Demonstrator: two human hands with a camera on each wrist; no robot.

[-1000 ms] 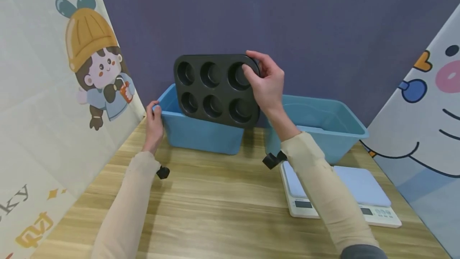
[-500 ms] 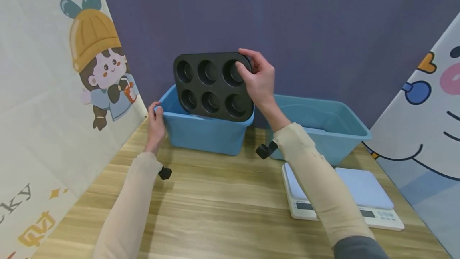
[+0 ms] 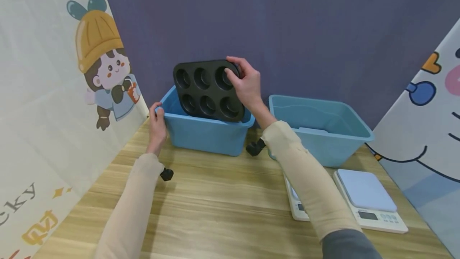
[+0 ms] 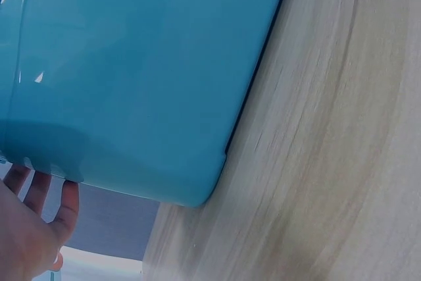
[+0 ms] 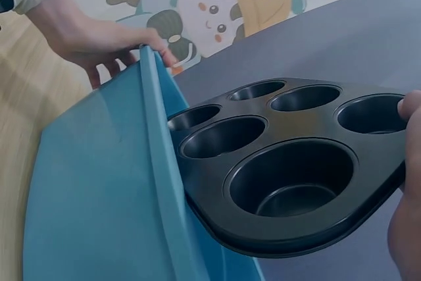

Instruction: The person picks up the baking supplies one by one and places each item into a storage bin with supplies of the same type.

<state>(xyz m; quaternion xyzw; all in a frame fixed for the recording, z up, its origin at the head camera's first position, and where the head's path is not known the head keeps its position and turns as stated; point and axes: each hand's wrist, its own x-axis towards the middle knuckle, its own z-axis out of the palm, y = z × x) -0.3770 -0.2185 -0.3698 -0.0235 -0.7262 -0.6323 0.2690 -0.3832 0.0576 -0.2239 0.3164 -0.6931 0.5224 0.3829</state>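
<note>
A dark muffin tin with several round cups stands tilted upright, its lower edge inside the left blue bin. My right hand pinches the tin's upper right corner, thumb over the front at a cup. At the bin's left end my left hand grips the rim, and the left wrist view has its fingers against the bin's outer wall. Seen from the right wrist, the muffin tin reaches over the bin's rim, its far end inside.
A second blue bin stands to the right on the wooden table. In front of it lie two white kitchen scales, one in plain view, the other mostly under my right forearm. A dark blue wall rises behind.
My right hand has moved left and slightly down with the muffin tin, whose lower edge has gone from in front of the bin's rim to inside it. The left hand stays on the rim.
</note>
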